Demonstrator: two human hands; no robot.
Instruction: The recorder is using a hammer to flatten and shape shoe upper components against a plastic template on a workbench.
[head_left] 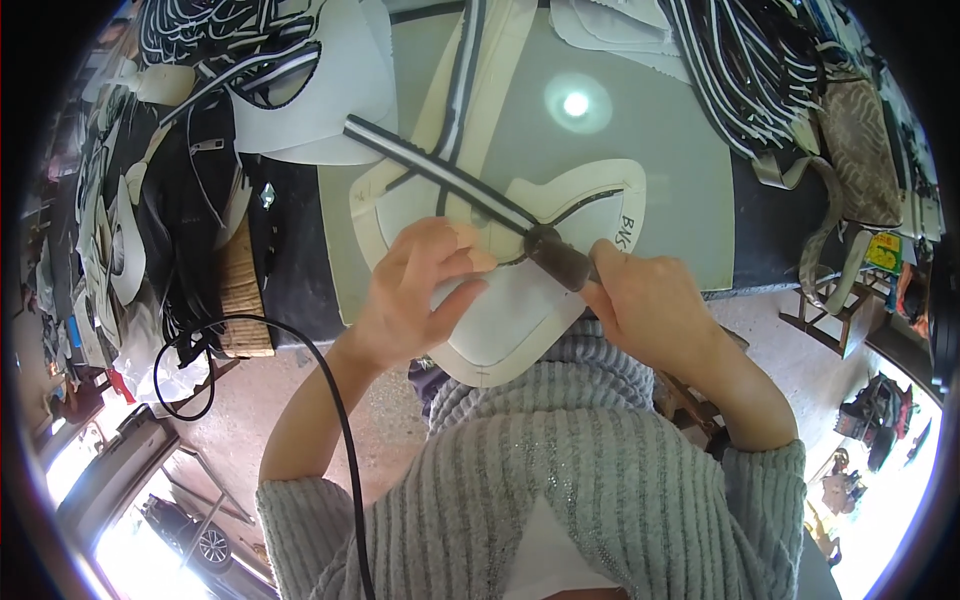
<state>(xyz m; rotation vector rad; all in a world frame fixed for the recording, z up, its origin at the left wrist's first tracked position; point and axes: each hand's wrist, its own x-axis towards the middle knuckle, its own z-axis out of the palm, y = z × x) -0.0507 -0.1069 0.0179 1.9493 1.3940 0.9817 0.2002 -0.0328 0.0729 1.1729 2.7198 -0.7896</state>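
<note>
A cream template [630, 190] with a white shaped panel [500, 310] on it lies at the table's near edge, partly overhanging toward me. A black-and-white striped strip [440, 168] runs diagonally across it, up to the dark brown head of a hammer-like tool [556, 258]. My right hand [645, 300] is closed around that tool's handle, most of which it hides. Over the left part of the panel is my left hand [425, 285], its thumb apart from its bent fingers and nothing visible between them. Pale yellowish covers sit on some of its fingertips.
A grey-green mat [690, 200] covers the tabletop. Bundles of striped strips [735, 75] and white panels [335, 110] lie at the back. A patterned pouch [860, 150] is at right. A black cable [345, 440] hangs by my left arm.
</note>
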